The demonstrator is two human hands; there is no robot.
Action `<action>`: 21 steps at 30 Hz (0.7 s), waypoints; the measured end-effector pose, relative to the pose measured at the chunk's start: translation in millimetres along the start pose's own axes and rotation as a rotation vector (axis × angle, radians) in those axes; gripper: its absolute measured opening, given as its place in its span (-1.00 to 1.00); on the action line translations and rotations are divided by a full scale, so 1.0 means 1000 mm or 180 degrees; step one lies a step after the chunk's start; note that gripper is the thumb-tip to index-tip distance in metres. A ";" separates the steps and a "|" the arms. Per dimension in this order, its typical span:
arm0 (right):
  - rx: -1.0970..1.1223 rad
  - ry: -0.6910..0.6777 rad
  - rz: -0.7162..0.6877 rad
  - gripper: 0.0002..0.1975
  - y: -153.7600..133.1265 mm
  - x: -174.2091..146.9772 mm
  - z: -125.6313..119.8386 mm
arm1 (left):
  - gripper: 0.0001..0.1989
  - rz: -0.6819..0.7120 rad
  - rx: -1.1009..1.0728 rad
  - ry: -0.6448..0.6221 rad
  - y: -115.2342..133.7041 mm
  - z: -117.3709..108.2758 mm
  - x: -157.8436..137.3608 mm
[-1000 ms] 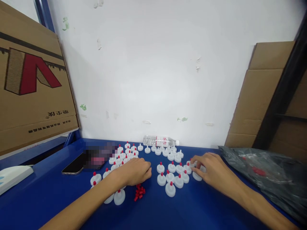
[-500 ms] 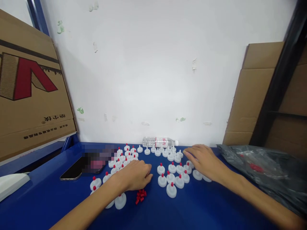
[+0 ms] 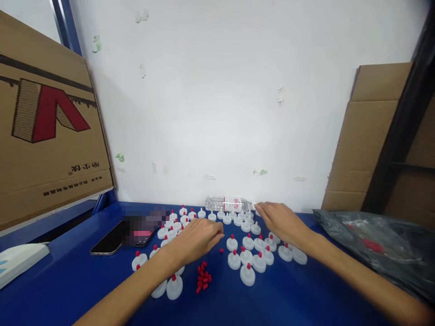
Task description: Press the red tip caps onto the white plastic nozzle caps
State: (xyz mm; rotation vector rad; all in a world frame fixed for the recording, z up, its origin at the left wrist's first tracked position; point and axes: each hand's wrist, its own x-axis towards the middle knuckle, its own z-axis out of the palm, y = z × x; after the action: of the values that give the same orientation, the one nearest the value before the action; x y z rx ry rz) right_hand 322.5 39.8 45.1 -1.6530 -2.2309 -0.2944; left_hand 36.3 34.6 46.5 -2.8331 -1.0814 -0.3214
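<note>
My left hand (image 3: pixel 204 235) is closed, fingers curled in, above the middle of the table; what it grips is hidden. Just below its fingertips lies a single red cap (image 3: pixel 221 250), apart from the small pile of red caps (image 3: pixel 203 278) nearer to me. My right hand (image 3: pixel 278 222) reaches over the back right of the table, fingers stretched forward with nothing visible in them. Its fingertips are close to the bottle's neck and the white lids with bare spouts (image 3: pixel 256 227). White lids with red-tipped spouts (image 3: pixel 247 274) stand before it, and more (image 3: pixel 174 287) stand around my left forearm.
A clear bottle (image 3: pixel 227 203) lies against the wall. Phones (image 3: pixel 108 237) and a white device (image 3: pixel 23 260) are at left, below a large cardboard box (image 3: pixel 61 149). A grey plastic bag (image 3: pixel 374 244) covers the right side, near folded cardboard (image 3: pixel 363 136).
My left hand has moved up and right, off the red pile, which is now more spread. One red cap now lies alone. My right hand's fingers have come closer together. The view has shifted slightly.
</note>
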 end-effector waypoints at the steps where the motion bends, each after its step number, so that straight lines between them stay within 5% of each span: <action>1: 0.0036 0.0123 0.0033 -0.59 -0.002 -0.001 -0.006 | -0.80 0.0013 -0.0049 0.0047 0.000 0.001 0.000; 6: 0.0175 0.0473 -0.0108 -0.61 -0.023 -0.010 -0.022 | -0.86 -0.0007 -0.0145 -0.0021 -0.001 0.001 -0.002; 15: 0.0392 0.0347 -0.0879 -0.73 -0.053 -0.031 -0.028 | -0.82 0.0079 -0.1108 -0.0795 -0.001 -0.006 -0.004; 21: 0.0650 0.0431 -0.0925 -0.55 -0.052 -0.034 -0.025 | -0.99 0.0034 -0.0888 -0.0657 0.007 -0.004 -0.005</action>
State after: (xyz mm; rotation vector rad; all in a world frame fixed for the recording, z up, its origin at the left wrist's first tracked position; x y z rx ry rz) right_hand 286.0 -15.2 56.7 -1.1715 -2.3086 -0.2334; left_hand 36.8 26.0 49.2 -3.1776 -1.1376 -0.1949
